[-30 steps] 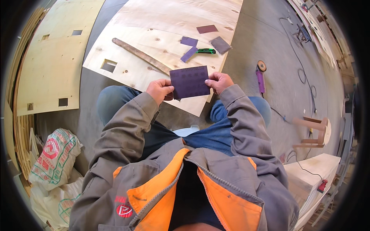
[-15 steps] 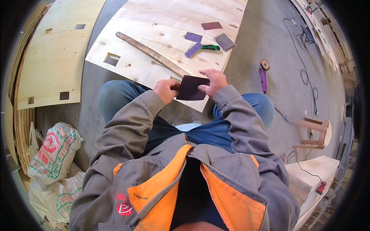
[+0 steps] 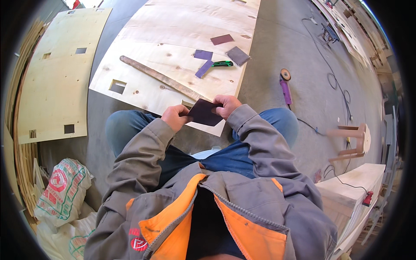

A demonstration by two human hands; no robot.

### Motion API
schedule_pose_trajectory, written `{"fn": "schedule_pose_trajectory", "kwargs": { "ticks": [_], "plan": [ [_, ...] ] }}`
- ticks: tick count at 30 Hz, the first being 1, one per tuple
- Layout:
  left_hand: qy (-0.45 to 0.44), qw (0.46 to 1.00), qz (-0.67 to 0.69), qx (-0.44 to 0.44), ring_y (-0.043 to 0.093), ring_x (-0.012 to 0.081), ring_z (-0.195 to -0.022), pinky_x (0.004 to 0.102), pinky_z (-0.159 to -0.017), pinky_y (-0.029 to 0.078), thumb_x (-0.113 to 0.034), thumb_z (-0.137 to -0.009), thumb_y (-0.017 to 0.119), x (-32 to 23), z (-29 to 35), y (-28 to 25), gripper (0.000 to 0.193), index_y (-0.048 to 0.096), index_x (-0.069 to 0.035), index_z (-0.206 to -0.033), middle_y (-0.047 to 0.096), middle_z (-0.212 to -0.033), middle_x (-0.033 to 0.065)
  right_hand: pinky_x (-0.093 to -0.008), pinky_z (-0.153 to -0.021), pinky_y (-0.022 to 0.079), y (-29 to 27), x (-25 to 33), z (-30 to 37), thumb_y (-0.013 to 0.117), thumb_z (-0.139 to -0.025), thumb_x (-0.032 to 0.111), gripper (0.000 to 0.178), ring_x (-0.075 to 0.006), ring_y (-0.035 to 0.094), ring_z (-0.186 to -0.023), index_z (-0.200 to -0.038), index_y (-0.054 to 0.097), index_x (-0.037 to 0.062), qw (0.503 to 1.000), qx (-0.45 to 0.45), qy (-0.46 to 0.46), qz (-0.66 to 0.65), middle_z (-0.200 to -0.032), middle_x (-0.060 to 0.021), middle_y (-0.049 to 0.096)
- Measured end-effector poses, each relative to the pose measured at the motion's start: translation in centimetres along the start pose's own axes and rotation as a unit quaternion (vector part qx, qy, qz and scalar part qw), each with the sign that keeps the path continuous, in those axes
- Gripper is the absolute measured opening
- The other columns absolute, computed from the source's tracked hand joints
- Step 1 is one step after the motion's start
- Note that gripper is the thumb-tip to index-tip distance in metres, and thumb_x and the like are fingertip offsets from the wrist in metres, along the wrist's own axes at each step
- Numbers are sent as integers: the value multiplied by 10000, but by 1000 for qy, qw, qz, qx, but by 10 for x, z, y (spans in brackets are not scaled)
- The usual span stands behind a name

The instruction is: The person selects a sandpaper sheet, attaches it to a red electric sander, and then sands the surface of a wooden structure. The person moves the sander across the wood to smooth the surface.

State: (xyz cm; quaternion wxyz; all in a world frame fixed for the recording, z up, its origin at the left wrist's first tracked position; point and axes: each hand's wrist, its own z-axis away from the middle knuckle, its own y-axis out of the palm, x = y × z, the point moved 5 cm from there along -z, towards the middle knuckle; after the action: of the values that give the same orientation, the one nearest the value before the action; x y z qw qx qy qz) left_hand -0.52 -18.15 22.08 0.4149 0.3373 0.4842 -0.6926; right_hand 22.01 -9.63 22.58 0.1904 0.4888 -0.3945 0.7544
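Note:
A dark sheet of sandpaper (image 3: 204,113) is held between my two hands over the near edge of the plywood sheet (image 3: 143,52). My left hand (image 3: 175,117) pinches its left edge. On its upper right side, my right hand (image 3: 226,106) grips it with bent fingers. Just beyond lies a long worn wooden strip (image 3: 158,77), set diagonally on the plywood. Farther up are a green and black utility knife (image 3: 222,63), two purple sandpaper pieces (image 3: 203,54), a grey piece (image 3: 238,56) and a reddish-brown piece (image 3: 222,39).
A purple angle grinder (image 3: 285,86) rests on the floor at right, its cord trailing. A wooden stool (image 3: 357,141) lies tipped beyond it. White woven sacks (image 3: 63,188) and another plywood sheet with cutouts (image 3: 56,82) are at left. A pale wooden block (image 3: 351,186) stands lower right.
My right hand has shifted from the sheet's right edge to its upper corner, its fingers now closing in. The sandpaper has turned and tilted. The whole view has shifted slightly.

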Motion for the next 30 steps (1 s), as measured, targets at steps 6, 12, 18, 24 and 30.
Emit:
{"fn": "schedule_pose_trajectory", "kwargs": {
  "ticks": [6,12,18,24,30],
  "plan": [
    [-55,982,177,-23,684,111,-809,266,-714,568,-82,-985,699,15,-4,-5,101,716,-21,-1063,730,-918,38,-338,-735,536,-1,-2,0,780,-843,27,181,-156,649,-805,-1014,721,16,999,-16,-21,-23,-873,-74,744],
    [-39,981,182,-60,655,106,-759,266,-684,545,-102,-972,717,4,12,-10,146,725,-1,-1077,718,-889,40,-323,-758,547,0,15,8,803,-854,62,208,-135,660,-815,-1039,726,6,999,30,12,-34,-912,-66,756],
    [-9,962,244,-123,671,120,-829,260,-719,546,-123,-976,713,-14,17,-13,295,687,5,-1240,725,-993,54,-339,-727,548,-18,-1,13,815,-847,109,226,-146,663,-783,-1039,737,19,994,-91,-7,-61,-866,-83,753],
    [-68,936,322,-128,691,137,-855,272,-714,571,-142,-979,723,-17,4,-21,310,675,19,-1240,725,-1035,74,-276,-696,520,-70,22,45,783,-901,96,181,-86,612,-766,-1023,716,-20,961,-261,-8,-87,-861,-44,730],
    [-123,935,311,-113,709,163,-908,294,-777,575,-132,-1004,662,-14,-13,-25,287,664,-5,-1262,732,-1098,80,-256,-673,501,-95,22,31,749,-943,78,141,-65,585,-761,-1036,694,-14,941,-308,10,-141,-870,-12,706]
  ]
}}
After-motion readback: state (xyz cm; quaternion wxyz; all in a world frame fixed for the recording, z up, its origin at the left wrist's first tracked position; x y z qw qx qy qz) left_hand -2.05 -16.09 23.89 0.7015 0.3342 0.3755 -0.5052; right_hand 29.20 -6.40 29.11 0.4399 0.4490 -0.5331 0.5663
